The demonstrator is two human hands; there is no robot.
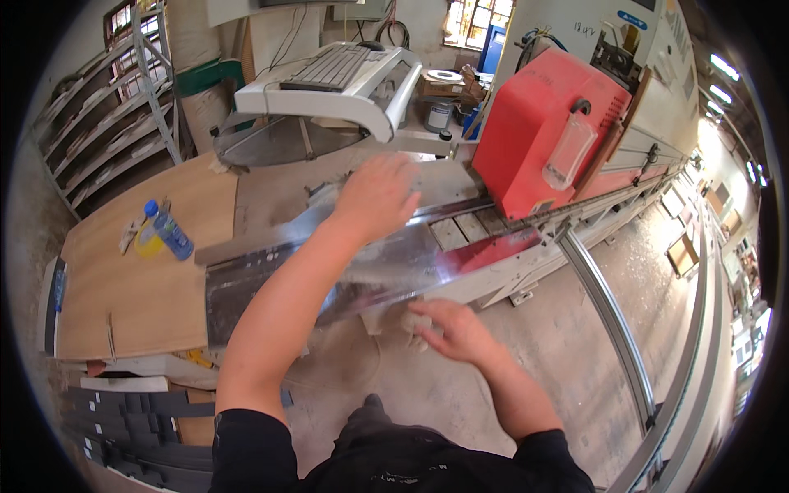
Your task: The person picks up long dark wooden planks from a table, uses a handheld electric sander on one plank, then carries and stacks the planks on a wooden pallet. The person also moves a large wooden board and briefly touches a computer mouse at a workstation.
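Observation:
A long, shiny metal sheet [382, 267] lies in front of me on the machine bed, reflecting red at its right end. My left hand [380, 193] is over the sheet's far side, slightly smeared by motion. Its fingers are apart, with no held thing visible. By the sheet's near edge, my right hand [459, 330] has its thumb and fingers curled around a crumpled pale cloth [417, 325]. A greyish crumpled bundle [323, 194] rests beyond my left forearm.
A red machine housing [546, 127] stands right of the sheet. Beyond is a white stand with a keyboard [333, 67]. On the wooden board [136, 283] at left stands a blue-capped bottle [170, 232]. Dark strips [136, 423] lie below it. A metal rail [612, 320] is at right.

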